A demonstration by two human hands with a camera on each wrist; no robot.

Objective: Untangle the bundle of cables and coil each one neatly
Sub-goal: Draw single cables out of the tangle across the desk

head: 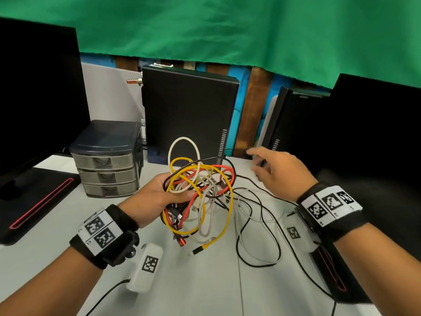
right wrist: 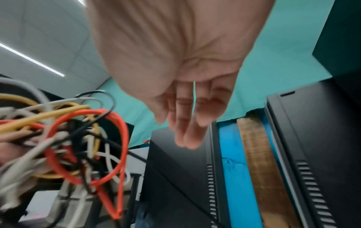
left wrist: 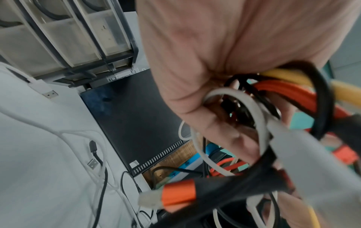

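One bundle of cables (head: 196, 192), gripped in the left hand (head: 164, 192) and held up off the white desk (head: 205, 293), centre of the head view. Colours I can count in it: yellow, red, black, plus several white/grey strands; exact cable count not readable, too knotted. Bundle's long axis runs roughly vertical: white loop (head: 183, 153) sticks up on top, yellow plug end (head: 200, 248) and red plug end (head: 181, 241) hang down near the desk. A black cable (head: 259, 226) and a white one trail loose onto the desk to the right. Right hand (head: 275, 172) holds nothing, fingers loosely extended, just right of the bundle, apart from it. Behind: one three-drawer organizer (head: 107, 160), two upright black PC cases (head: 189, 115). Left fingers are mostly buried in cables; both wrist views are blurred at the tangle.
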